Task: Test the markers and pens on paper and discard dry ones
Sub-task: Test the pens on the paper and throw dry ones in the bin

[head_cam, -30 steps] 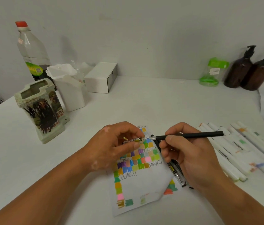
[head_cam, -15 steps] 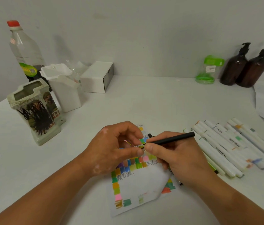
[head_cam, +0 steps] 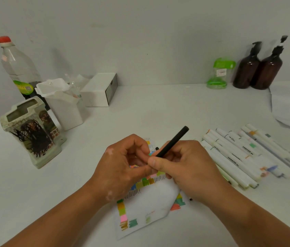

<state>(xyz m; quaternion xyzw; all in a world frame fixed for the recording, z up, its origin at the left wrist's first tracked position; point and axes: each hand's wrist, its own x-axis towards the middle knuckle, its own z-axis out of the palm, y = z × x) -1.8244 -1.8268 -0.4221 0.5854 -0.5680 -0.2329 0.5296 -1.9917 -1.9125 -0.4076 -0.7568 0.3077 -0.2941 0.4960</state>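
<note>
Paper (head_cam: 149, 202) is seen nearest on the table (head_cam: 33, 202), much of it covered with coloured swatches and scribbles; many tests are therefore judged done, though blank space is left in its middle. Above it a black pen (head_cam: 172, 141) is gripped by the right hand (head_cam: 185, 168), tilted up and away; the left hand (head_cam: 122, 166) is curled at the pen's lower end, and whether anything is pinched there cannot be told. White markers (head_cam: 238, 152) are laid in a row to the right, tested or not being unclear; a decorated holder (head_cam: 32, 132) and white cup (head_cam: 62, 102) are stood further left; no discard pile can be identified.
</note>
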